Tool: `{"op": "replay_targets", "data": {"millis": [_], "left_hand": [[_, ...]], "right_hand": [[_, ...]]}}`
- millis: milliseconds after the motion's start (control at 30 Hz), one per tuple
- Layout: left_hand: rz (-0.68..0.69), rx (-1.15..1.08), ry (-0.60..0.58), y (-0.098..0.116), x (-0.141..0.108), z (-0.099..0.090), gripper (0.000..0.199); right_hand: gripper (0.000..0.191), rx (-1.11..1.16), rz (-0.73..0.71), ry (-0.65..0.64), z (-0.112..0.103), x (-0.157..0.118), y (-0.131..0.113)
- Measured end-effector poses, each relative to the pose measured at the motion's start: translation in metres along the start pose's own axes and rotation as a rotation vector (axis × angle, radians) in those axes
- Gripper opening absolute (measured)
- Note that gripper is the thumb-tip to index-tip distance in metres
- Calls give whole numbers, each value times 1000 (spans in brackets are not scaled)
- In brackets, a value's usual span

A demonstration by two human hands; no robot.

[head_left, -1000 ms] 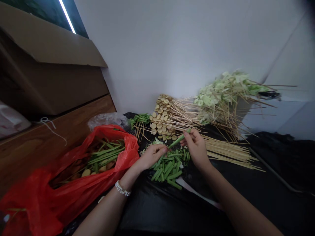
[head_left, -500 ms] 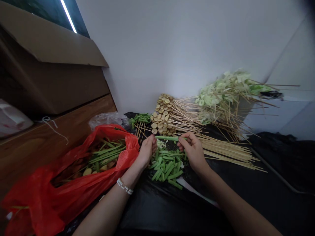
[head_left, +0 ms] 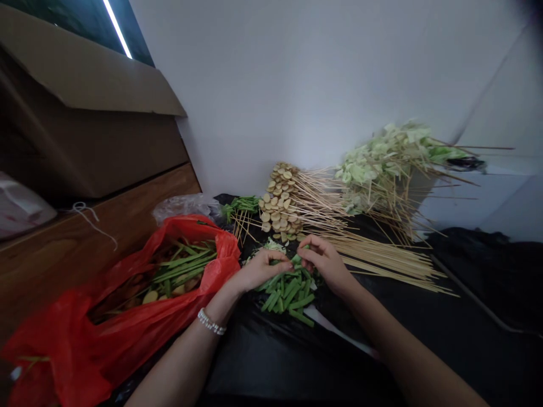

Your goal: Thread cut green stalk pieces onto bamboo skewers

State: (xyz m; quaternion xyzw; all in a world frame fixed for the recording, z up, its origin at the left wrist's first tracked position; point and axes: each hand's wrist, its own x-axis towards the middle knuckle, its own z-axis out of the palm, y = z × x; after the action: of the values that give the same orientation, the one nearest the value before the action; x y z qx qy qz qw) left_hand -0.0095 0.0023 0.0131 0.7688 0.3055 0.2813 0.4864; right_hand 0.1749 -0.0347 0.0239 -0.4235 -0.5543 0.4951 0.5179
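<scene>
My left hand [head_left: 263, 269] reaches over a pile of cut green bean pieces [head_left: 292, 291], its fingers curled together at the pile's top edge. Whatever lies under those fingertips is hidden. To its right, my right hand [head_left: 321, 260] pinches a green bean piece [head_left: 297, 259] between thumb and fingers, just above the pile. The two hands almost meet. Pale shredded scraps [head_left: 274, 245] lie on the black plastic sheet behind the left fingers. A white beaded bracelet [head_left: 211, 322] circles my left wrist.
A red plastic bag [head_left: 229, 249] holding long green beans stands at left. Skewered potato slices [head_left: 278, 198] lie behind the hands, with a bundle of bare skewers [head_left: 390, 260] to the right. Skewered cabbage leaves [head_left: 382, 155] rest against the wall. A cardboard box [head_left: 97, 141] stands back left.
A long green bean was stretched between both hands; now the hands are closer together and lower, over the pile, with a short piece showing at the right fingers.
</scene>
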Motion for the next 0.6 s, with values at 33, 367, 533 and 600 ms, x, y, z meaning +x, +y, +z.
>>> {"op": "replay_targets", "data": {"millis": [33,367,533,600], "left_hand": [[12,20,-23,1,0,1,31],[8,-143,222,-2,4,16,33],[-19,-257,307,-9,7,21,33],[-31,-305,328,-9,7,25,32]], "right_hand": [[14,-2,1,-2,0,0,0],[18,68,-69,115,3,1,3],[21,105,-92,171,10,0,3],[21,117,-101,193,13,0,4]]}}
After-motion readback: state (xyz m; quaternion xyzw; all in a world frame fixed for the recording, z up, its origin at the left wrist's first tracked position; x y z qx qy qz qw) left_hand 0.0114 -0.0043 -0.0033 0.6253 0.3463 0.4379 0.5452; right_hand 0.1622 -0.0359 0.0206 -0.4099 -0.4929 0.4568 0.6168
